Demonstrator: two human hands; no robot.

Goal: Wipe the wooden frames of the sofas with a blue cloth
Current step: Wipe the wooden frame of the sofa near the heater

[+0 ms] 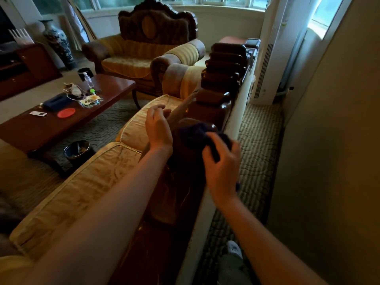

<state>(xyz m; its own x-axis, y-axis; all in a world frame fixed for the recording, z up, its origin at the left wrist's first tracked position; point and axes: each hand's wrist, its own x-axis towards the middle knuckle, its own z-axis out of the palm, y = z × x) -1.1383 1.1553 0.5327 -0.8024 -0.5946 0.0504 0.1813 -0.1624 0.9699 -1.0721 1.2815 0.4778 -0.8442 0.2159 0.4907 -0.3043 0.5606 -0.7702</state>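
Note:
I stand behind a long sofa whose dark carved wooden frame (222, 79) runs along the top of its back. My right hand (223, 163) grips a dark blue cloth (195, 133) and holds it against a rounded knob of the frame. Just left of it my left hand (158, 126) hovers over the backrest with loosely curled fingers, holding nothing. The sofa's yellow cushions (88, 182) lie to the left of the frame. A second sofa with a tall carved wooden crest (156, 19) stands at the far side of the room.
A dark wood coffee table (61, 120) with a bottle, a red lid and clutter sits left, a small bin (77, 150) beside it. A wall (329, 161) and a white air conditioner (269, 58) leave a narrow carpeted strip behind the sofa. A tall vase (57, 40) stands far left.

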